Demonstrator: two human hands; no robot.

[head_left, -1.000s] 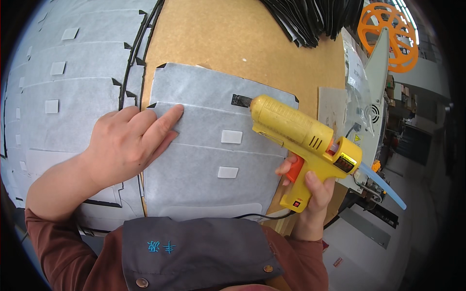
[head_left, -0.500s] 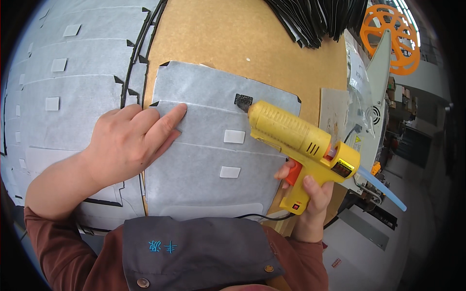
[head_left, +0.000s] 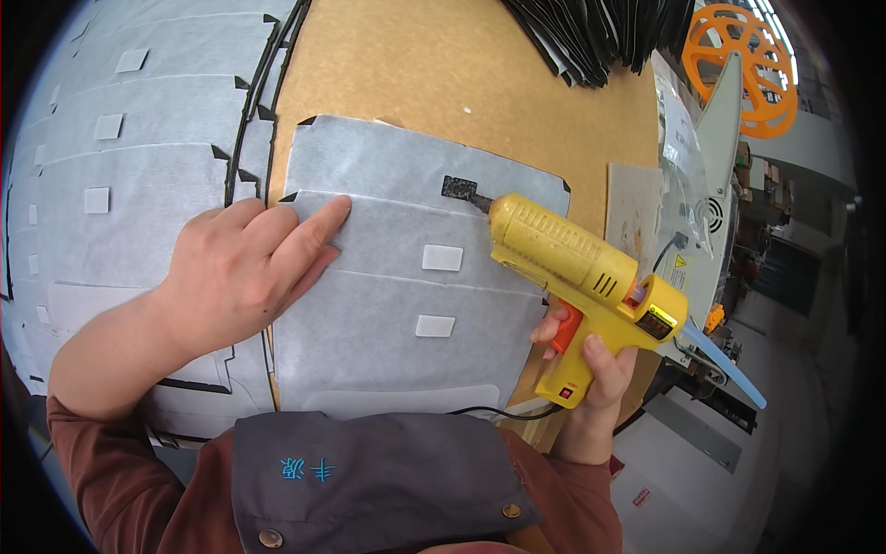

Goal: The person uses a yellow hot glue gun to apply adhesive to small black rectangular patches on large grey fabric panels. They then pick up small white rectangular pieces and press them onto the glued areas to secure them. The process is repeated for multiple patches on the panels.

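My right hand (head_left: 583, 373) grips the handle of a yellow glue gun (head_left: 574, 270) with an orange trigger. Its nozzle tip rests at a small black square patch (head_left: 458, 187) on the upper part of a grey fabric sheet (head_left: 388, 351). Two small white rectangular pads (head_left: 442, 258) sit lower on that sheet. My left hand (head_left: 247, 272) lies flat on the sheet's left side, fingers together, index finger pointing right, holding nothing.
A stack of similar grey sheets with white pads (head_left: 111, 175) lies at the left on the brown board table (head_left: 443, 83). Black strips (head_left: 600, 32) pile at the back. An orange spool (head_left: 743, 69) and a machine stand at the right.
The glue gun has moved a little left and up, bringing its nozzle onto the black patch. My left hand has stayed pressed on the sheet.
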